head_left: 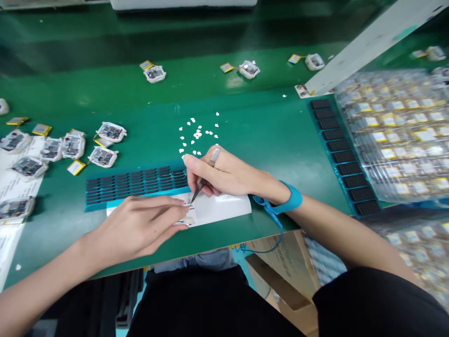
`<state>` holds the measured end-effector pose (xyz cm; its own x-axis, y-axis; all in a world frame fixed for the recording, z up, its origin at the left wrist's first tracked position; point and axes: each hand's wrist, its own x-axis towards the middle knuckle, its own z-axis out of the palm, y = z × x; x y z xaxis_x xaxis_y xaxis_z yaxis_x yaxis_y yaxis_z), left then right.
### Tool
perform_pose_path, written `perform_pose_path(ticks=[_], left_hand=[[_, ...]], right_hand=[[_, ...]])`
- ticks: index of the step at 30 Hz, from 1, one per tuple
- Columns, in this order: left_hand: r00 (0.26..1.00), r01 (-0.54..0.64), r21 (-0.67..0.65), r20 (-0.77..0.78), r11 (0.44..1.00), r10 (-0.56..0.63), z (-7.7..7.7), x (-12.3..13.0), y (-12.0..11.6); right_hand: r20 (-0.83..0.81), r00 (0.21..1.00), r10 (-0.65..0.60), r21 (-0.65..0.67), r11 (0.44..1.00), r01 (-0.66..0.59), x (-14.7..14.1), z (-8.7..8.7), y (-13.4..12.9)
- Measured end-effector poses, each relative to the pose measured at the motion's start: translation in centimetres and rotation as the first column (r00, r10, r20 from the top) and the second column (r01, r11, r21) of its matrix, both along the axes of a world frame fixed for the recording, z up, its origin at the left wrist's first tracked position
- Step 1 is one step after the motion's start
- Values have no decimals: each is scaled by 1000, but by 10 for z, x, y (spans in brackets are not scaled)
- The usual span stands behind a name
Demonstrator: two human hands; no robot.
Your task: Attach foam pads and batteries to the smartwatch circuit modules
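Note:
In my right hand is a pair of metal tweezers, tips down on a glossy white label sheet with small dark print. My left hand lies flat over the sheet's left part, fingers stretched out, fingertips close to the tweezer tips. What lies under those fingers is hidden. Just behind the sheet is a blue strip of small black pads. Beyond my right hand several small white teardrop-shaped pieces are scattered on the green mat.
At left, several white device housings with circuit boards and yellow-edged batteries cluster. More housings line the back. On the right are a strip of black blocks, clear trays and a white post. A blue wrist strap trails a cord.

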<state>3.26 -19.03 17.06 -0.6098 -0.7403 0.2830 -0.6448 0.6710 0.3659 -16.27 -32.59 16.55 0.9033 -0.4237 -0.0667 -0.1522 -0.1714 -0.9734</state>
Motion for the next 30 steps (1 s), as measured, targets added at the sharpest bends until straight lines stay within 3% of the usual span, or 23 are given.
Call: perform_pose_path(ticks=[4, 13, 16, 19, 22, 25, 30], left_hand=[[999, 1, -12, 44, 1000, -1, 0, 0, 1], [999, 5, 9, 34, 1000, -5, 0, -2, 1], [1000, -18, 47, 1, 999, 18, 0, -3, 3], [992, -76, 98, -95, 992, 85, 2, -4, 5], [946, -193, 182, -227, 964, 232, 8, -5, 6], [905, -268, 266, -261, 926, 337, 13, -4, 4], [978, -104, 304, -143, 947, 153, 7, 1, 1]], right_hand=[[-83, 996, 35, 150, 988, -23, 1, -2, 0], [-123, 984, 127, 275, 957, -90, 2, 1, -6], [-88, 993, 76, 306, 951, -45, 3, 1, -9], [-27, 998, -54, 335, 940, 60, 3, 3, -9], [58, 978, -201, 304, 937, 174, 2, 8, -7], [59, 982, -178, 209, 964, 162, 0, 10, -4], [-126, 992, 29, 92, 996, -17, -2, 5, -1]])
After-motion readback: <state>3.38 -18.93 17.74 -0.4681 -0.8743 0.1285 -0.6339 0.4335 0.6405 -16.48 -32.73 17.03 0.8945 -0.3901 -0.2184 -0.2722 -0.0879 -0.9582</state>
